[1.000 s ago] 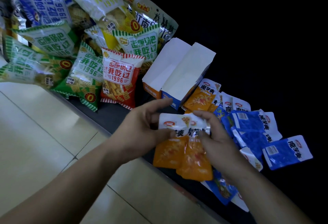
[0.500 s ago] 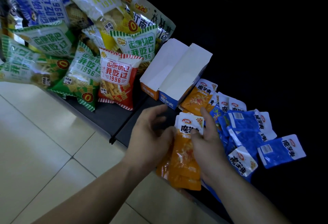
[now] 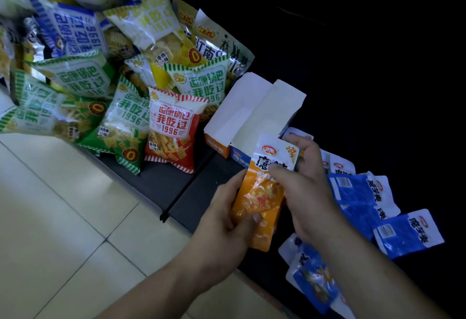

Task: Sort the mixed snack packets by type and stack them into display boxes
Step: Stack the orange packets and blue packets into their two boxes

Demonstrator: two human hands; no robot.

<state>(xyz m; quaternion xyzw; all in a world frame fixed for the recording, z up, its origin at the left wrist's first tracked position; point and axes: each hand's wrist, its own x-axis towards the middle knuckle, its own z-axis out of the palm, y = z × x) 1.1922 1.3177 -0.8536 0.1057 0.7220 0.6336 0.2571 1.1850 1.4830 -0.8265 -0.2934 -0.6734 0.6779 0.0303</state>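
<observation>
A small stack of orange snack packets with white tops stands upright between both hands, just in front of two open display boxes. My left hand grips the stack's lower left edge. My right hand holds its right side, thumb across the front. The orange display box and the blue display box sit side by side with tall white flaps raised. Several blue packets lie to the right on the dark surface, and more lie below my right forearm.
A heap of large crisp bags fills the upper left: a red one, green ones and a yellow one. The dark shelf ends at an edge above the pale tiled floor. Far right is black.
The orange packets, spread side by side a second ago, are now gathered into one upright stack. Both hands have carried it up towards the open boxes.
</observation>
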